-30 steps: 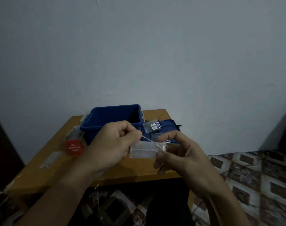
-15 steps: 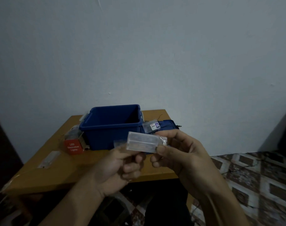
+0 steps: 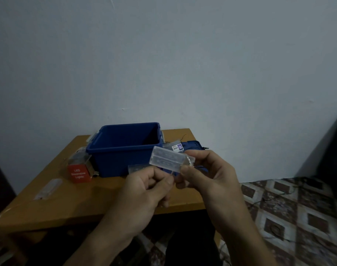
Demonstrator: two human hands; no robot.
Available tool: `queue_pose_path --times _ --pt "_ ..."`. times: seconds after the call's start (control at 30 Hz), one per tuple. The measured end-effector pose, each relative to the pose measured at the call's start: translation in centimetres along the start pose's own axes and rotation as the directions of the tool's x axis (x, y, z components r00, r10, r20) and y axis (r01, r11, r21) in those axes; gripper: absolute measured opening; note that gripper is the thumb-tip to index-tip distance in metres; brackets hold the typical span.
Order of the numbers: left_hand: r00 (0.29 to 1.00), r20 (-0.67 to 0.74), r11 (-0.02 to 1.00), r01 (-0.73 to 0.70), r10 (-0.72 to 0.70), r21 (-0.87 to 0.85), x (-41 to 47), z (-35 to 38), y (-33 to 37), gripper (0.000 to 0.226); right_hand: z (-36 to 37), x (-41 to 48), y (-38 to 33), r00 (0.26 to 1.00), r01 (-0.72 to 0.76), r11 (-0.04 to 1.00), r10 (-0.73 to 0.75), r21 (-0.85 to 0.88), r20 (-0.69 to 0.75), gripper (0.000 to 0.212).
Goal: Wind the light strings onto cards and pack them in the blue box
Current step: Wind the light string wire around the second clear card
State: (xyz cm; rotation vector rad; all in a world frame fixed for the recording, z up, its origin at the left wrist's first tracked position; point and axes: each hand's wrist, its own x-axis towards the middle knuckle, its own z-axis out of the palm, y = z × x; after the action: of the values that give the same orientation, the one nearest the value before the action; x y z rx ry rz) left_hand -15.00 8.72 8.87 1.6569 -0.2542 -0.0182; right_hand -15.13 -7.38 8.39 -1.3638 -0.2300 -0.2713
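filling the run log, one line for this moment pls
stage: winding | right hand: holds clear battery case | left hand: pinches thin wire below case | blue box: open on table

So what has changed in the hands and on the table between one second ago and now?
The left hand dropped from the top of the clear plastic case to just below it, pinching something thin there. The right hand kept its hold on the case's end and tilted it up slightly. The blue box, the red package and the table stayed put.
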Motion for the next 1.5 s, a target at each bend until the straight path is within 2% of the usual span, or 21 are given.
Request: queue_pose_path --times 0.13,0.27,0.37,0.47,0.63,0.87,0.97,1.17,1.23,1.33,1.5 --pt "0.997 0.067 0.991 -0.052 0.044 0.125 -0.2 -0.3 0.5 0.01 -0.2 0.1 0.0 0.998 0.038 0.999 -0.039 -0.022 -0.04 0.021" --pt "0.991 0.072 0.942 -0.128 0.111 0.31 -0.6 -0.2 1.0 0.014 -0.2 0.2 0.3 0.998 0.057 0.997 -0.06 -0.057 -0.036 0.021" --pt "0.978 0.076 0.852 -0.205 0.192 0.481 -0.9 -0.1 1.3 0.017 -0.1 0.2 0.4 0.997 0.074 0.995 -0.075 -0.065 -0.012 0.022" --pt "0.976 0.126 0.747 -0.218 0.18 0.628 -1.1 -0.3 2.0 0.018 -0.2 0.1 0.5 0.997 0.083 0.992 -0.084 -0.098 0.001 0.023" --pt "0.98 0.193 0.851 -0.132 0.037 0.508 -1.3 -0.6 2.9 0.013 -0.5 0.3 0.9 0.993 0.108 0.97 -0.117 -0.218 -0.031 0.023" --pt "0.975 0.216 0.802 -0.166 0.048 0.573 -1.3 -1.8 3.8 0.014 -0.6 0.1 1.1 0.996 0.076 0.93 -0.089 -0.361 -0.021 0.024" --pt "0.958 0.261 0.704 -0.264 0.116 0.659 -1.1 -2.3 5.3 0.015 -0.4 0.1 0.7 0.998 0.052 0.933 -0.039 -0.356 0.042 0.023" --pt "0.86 0.401 0.354 -0.498 0.315 0.792 0.7 -2.9 7.2 0.019 -0.6 -0.2 0.0 0.976 0.002 0.934 0.077 -0.356 0.206 0.019" --pt "0.844 0.431 0.295 -0.521 0.318 0.801 1.5 -3.3 7.4 0.016 -0.5 -0.4 -0.2 0.957 -0.017 0.943 0.111 -0.332 0.267 0.02" --pt "0.862 0.443 0.374 -0.506 0.246 0.777 2.9 -3.8 7.5 0.011 -0.5 -0.4 -0.6 0.945 -0.046 0.97 0.12 -0.24 0.303 0.02" --pt "0.88 0.466 0.686 -0.395 0.091 0.611 4.2 -4.5 7.1 0.009 -0.6 -0.5 -0.8 0.937 -0.088 0.992 0.112 -0.087 0.332 0.02"
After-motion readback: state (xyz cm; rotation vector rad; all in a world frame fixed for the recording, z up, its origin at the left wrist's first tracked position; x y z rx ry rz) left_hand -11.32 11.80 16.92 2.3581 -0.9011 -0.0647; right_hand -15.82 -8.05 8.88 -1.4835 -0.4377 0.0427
